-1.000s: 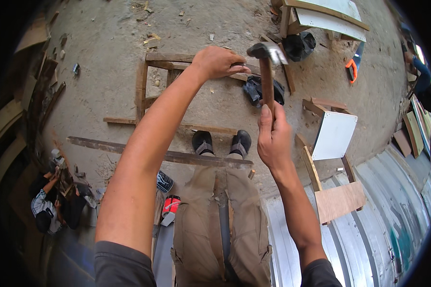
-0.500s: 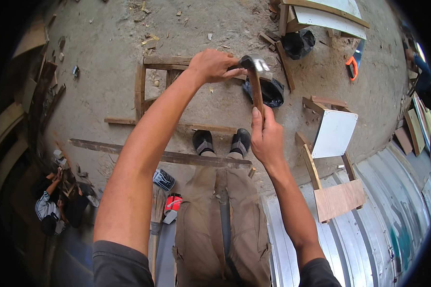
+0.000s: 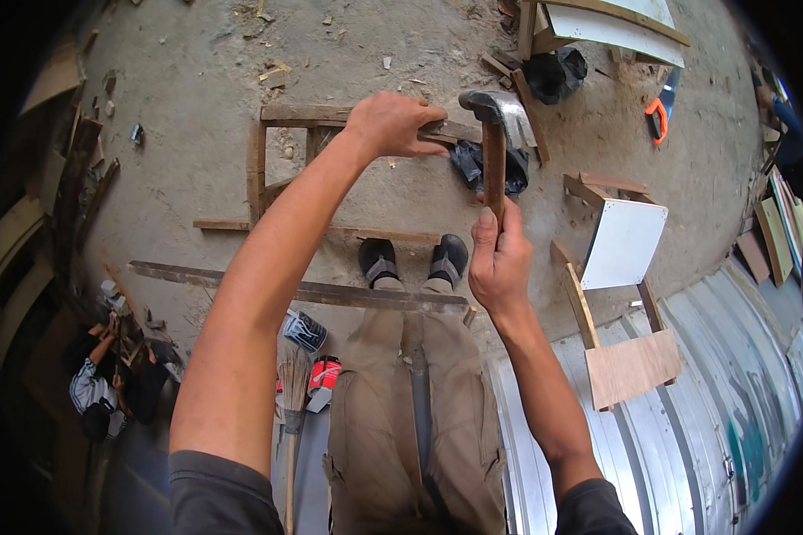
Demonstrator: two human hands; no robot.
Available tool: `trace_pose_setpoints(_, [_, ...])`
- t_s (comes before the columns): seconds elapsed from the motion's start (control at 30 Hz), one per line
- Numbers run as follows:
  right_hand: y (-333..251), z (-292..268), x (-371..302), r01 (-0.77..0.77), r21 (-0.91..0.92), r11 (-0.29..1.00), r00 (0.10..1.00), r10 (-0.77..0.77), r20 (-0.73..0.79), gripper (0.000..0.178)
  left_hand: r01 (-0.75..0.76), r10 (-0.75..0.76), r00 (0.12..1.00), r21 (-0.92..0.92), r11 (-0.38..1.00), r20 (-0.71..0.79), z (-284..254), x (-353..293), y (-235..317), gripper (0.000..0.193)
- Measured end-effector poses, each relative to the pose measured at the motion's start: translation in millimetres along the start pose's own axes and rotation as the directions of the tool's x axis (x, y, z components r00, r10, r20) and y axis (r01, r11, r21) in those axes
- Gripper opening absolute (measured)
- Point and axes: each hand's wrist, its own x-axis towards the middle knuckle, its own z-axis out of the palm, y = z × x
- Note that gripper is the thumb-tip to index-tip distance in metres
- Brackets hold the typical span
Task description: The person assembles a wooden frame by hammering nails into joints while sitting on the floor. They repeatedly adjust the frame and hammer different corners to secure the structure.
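Because the work seems to call for a steady frame and a free swing, I keep my two hands on separate jobs. My left hand [image 3: 388, 127] lies over the upper rail of the wooden frame [image 3: 305, 114], which stands on the concrete floor [image 3: 183, 169]; thumb and forefinger are parted there, and I cannot tell whether they pinch anything small. My right fingers are wrapped round the claw hammer [image 3: 493, 165], thumb along the handle, probably for control; the right hand [image 3: 501, 263] sits low on it, leaving the head free. Half a second ago the head overlapped my left fingertips in view; now it shows to their right, looking larger, while my left hand has hardly shifted.
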Motion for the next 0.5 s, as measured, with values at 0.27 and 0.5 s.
trace_pose_setpoints(0.27, [16, 1, -12, -0.089, 0.018, 0.996, 0.996, 0.089, -0.006, 0.032, 0.066, -0.067, 0.993, 0.013, 0.998, 0.101, -4, 2, 4, 0.05])
trace_pose_setpoints(0.5, [22, 3, -19, -0.079, 0.017, 0.997, 0.997, 0.079, -0.007, 0.032, 0.052, -0.057, 0.995, 0.06, 0.997, 0.087, 0, 2, 3, 0.037])
